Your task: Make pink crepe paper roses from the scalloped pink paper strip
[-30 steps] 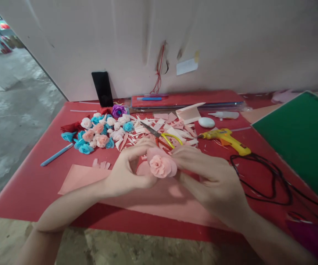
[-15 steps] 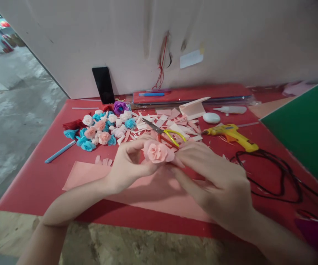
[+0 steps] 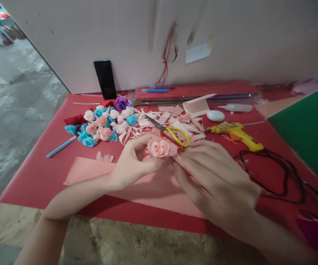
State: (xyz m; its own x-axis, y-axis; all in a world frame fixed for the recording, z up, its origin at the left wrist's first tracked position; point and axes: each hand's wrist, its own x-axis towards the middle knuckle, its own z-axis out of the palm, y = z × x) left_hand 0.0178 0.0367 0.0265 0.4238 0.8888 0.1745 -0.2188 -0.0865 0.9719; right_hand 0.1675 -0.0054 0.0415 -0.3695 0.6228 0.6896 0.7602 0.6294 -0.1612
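A pink paper rose (image 3: 160, 148) is held above the table, its layered petals facing me. My left hand (image 3: 134, 158) is closed around its left side and base, thumb in front. At the flower's right edge, my right hand (image 3: 216, 176) pinches an outer petal between thumb and fingers; the fingertips are partly hidden. Below both hands lies a sheet of pink paper (image 3: 153, 195). Just behind the flower rest scissors (image 3: 175, 134) with yellow and orange handles, on a heap of pink and white paper scraps (image 3: 136, 127).
Several finished paper flowers (image 3: 91, 128) are heaped at left, near a blue pen (image 3: 61, 146). A phone (image 3: 105, 79) leans on the back wall. To the right lie a yellow glue gun (image 3: 237, 133) with a black cord (image 3: 285, 176), a white oval object (image 3: 215, 116) and a green board (image 3: 307, 125).
The view has shifted slightly, so the table's things appear a little higher and more to the right. My right hand's fingers have shifted a little at the rose's edge; both hands still hold it.
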